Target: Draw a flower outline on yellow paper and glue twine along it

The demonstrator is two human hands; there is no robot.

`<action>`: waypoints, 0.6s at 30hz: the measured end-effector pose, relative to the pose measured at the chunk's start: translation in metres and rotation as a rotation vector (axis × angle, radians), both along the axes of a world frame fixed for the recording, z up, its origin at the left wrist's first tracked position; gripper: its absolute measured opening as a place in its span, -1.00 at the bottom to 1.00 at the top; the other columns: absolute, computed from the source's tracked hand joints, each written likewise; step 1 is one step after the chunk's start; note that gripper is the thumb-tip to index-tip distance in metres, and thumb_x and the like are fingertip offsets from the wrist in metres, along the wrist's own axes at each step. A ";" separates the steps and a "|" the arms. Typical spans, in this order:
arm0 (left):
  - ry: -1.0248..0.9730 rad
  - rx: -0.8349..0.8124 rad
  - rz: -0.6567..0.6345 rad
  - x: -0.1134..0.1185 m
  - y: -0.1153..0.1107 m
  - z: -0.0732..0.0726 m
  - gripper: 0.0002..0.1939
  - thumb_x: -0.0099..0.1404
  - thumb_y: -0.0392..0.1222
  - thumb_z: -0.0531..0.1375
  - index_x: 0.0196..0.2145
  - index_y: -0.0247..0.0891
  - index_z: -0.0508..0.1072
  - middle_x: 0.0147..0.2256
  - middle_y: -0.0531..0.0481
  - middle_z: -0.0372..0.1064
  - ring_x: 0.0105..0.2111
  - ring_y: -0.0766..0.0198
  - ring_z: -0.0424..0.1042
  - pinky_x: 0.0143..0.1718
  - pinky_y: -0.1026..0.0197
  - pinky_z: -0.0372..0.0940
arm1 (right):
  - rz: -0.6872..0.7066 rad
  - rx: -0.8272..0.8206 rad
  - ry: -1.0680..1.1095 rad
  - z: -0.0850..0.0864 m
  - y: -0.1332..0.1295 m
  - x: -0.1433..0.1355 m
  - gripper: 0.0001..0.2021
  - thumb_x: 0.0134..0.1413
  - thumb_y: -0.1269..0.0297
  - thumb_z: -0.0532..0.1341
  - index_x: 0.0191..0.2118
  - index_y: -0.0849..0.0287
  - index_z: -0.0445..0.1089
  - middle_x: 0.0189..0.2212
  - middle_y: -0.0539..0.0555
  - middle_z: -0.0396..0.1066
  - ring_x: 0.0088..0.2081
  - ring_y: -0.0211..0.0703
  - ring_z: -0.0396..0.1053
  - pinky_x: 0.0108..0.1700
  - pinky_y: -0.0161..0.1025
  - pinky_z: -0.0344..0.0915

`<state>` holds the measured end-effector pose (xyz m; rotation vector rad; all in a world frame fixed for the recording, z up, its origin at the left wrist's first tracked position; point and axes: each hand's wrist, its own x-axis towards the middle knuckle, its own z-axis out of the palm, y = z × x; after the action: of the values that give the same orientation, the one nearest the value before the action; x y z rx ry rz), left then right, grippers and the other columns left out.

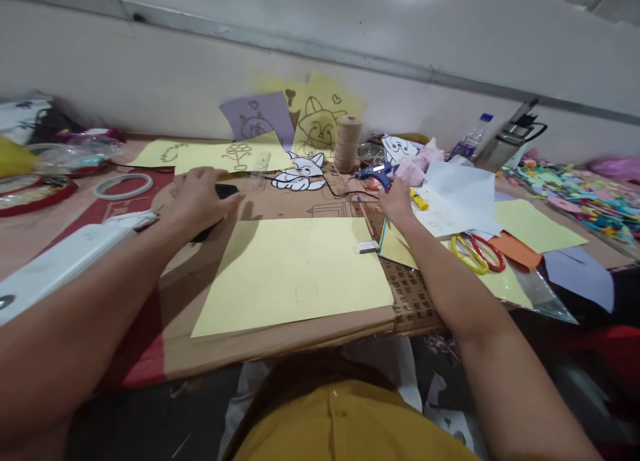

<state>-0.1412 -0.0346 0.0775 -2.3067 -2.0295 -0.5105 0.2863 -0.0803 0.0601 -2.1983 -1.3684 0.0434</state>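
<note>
My left hand rests over a black object that looks like a phone, its thumb stretched to the right and its fingers apart. Farther right, my right hand reaches to a dark blue glue gun, fingers closed at its handle. Between my arms a yellow sheet with faint pencil squares lies flat on the cardboard. An eraser is at its right edge, and a pencil lies just behind it. A white fox cutout lies between my hands.
Behind stand a twine spool and drawings on purple paper and yellow paper. To the right are scissors, a bottle, a metal flask and paper scraps. A tape roll and white case are left.
</note>
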 end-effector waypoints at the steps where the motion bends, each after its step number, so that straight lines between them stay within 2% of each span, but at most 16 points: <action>1: -0.007 0.004 -0.017 0.006 -0.004 0.001 -0.36 0.52 0.11 0.23 0.43 -0.22 0.42 0.51 -0.28 0.32 0.55 -0.17 0.19 0.59 -0.18 0.10 | -0.002 0.029 0.008 0.002 -0.001 0.001 -0.50 0.45 0.38 0.17 0.41 0.38 0.39 0.37 0.50 0.41 0.40 0.21 0.36 0.44 0.03 0.30; 4: -0.055 0.055 -0.174 0.020 -0.012 -0.001 -0.38 0.46 0.04 0.23 0.36 -0.31 0.49 0.42 -0.31 0.44 0.49 -0.15 0.29 0.60 -0.10 0.07 | 0.030 0.044 0.062 0.004 -0.004 0.005 -0.61 0.44 0.36 0.16 0.25 0.32 0.52 0.20 0.40 0.57 0.21 0.16 0.51 0.29 -0.04 0.42; 7: -0.173 0.064 -0.260 0.030 -0.012 -0.006 -0.47 0.40 0.04 0.26 0.22 -0.22 0.62 0.25 -0.24 0.61 0.30 -0.15 0.51 0.44 -0.04 0.32 | 0.084 0.004 0.125 0.000 -0.004 0.009 -0.73 0.40 0.28 0.23 0.04 0.24 0.64 -0.06 0.27 0.69 -0.05 0.12 0.61 0.07 -0.10 0.51; 9: -0.245 0.022 -0.296 0.041 -0.009 -0.006 -0.59 0.43 0.04 0.24 0.10 -0.13 0.69 0.07 -0.16 0.69 0.03 -0.07 0.64 0.21 0.00 0.49 | 0.102 -0.019 0.145 -0.004 -0.003 0.011 -0.74 0.39 0.24 0.27 0.01 0.22 0.65 -0.09 0.26 0.72 -0.09 0.14 0.63 0.01 -0.10 0.52; 11: -0.213 -0.022 -0.367 0.058 -0.003 -0.002 -0.66 0.46 0.01 0.23 -0.02 -0.15 0.74 -0.03 -0.17 0.71 -0.08 -0.06 0.65 0.10 -0.01 0.52 | 0.112 -0.042 0.148 -0.007 -0.001 0.012 -0.70 0.40 0.21 0.28 0.07 0.24 0.64 -0.03 0.30 0.72 -0.05 0.16 0.66 0.01 -0.09 0.53; 14: -0.111 -0.067 -0.451 0.100 0.014 0.007 -0.62 0.53 -0.05 0.21 0.10 -0.20 0.74 0.10 -0.21 0.68 0.00 -0.05 0.66 0.20 0.00 0.50 | 0.113 -0.069 0.118 -0.011 0.000 0.012 -0.63 0.43 0.27 0.25 0.21 0.31 0.58 0.12 0.39 0.68 0.09 0.20 0.65 0.09 -0.07 0.52; 16: -0.064 -0.113 -0.483 0.132 0.030 0.011 -0.60 0.55 -0.11 0.22 0.23 -0.16 0.69 0.30 -0.17 0.58 0.16 -0.02 0.63 0.34 0.05 0.43 | 0.109 -0.088 0.086 -0.012 -0.001 0.010 -0.60 0.44 0.35 0.20 0.27 0.35 0.53 0.17 0.44 0.65 0.17 0.24 0.63 0.16 -0.04 0.49; 18: -0.044 -0.120 -0.478 0.161 0.047 0.011 -0.54 0.54 -0.16 0.26 0.33 -0.15 0.62 0.41 -0.18 0.48 0.34 -0.05 0.52 0.44 0.06 0.35 | 0.110 -0.113 0.055 -0.013 -0.004 0.007 -0.60 0.45 0.39 0.18 0.29 0.36 0.52 0.18 0.48 0.62 0.20 0.27 0.61 0.21 0.00 0.47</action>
<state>0.0197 0.0129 0.0881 -2.8871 -1.5497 -0.4644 0.2936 -0.0842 0.0468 -2.1932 -1.4873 0.2251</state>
